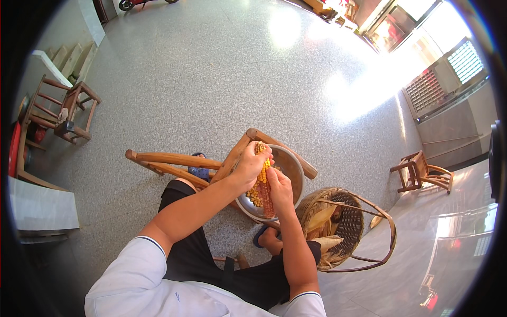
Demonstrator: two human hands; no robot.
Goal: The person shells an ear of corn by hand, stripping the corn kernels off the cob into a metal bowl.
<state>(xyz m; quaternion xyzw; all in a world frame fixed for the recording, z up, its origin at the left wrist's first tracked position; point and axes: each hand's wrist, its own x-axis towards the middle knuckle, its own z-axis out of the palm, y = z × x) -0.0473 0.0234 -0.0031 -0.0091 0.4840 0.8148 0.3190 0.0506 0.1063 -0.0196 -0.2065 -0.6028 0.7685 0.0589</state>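
My left hand (pixel 248 166) wraps round the upper part of a corn cob (pixel 268 204). My right hand (pixel 281 186) grips the same cob lower down, its thumb against the kernels. Yellow kernels cover the cob's upper part, while its lower end shows bare and reddish. Beneath both hands is a round metal bowl (pixel 292 165) with loose yellow kernels (pixel 253 197) inside. My hands and the cob hide part of the bowl. A wooden frame (pixel 232 160) stands against the bowl's far side.
A woven basket (pixel 348 224) with a tall handle holds husks or corn ears, close to my right leg. Small wooden chairs stand at the left (pixel 68 113) and right (pixel 420 173). My foot in a blue slipper (pixel 198 171) is beside the wooden frame.
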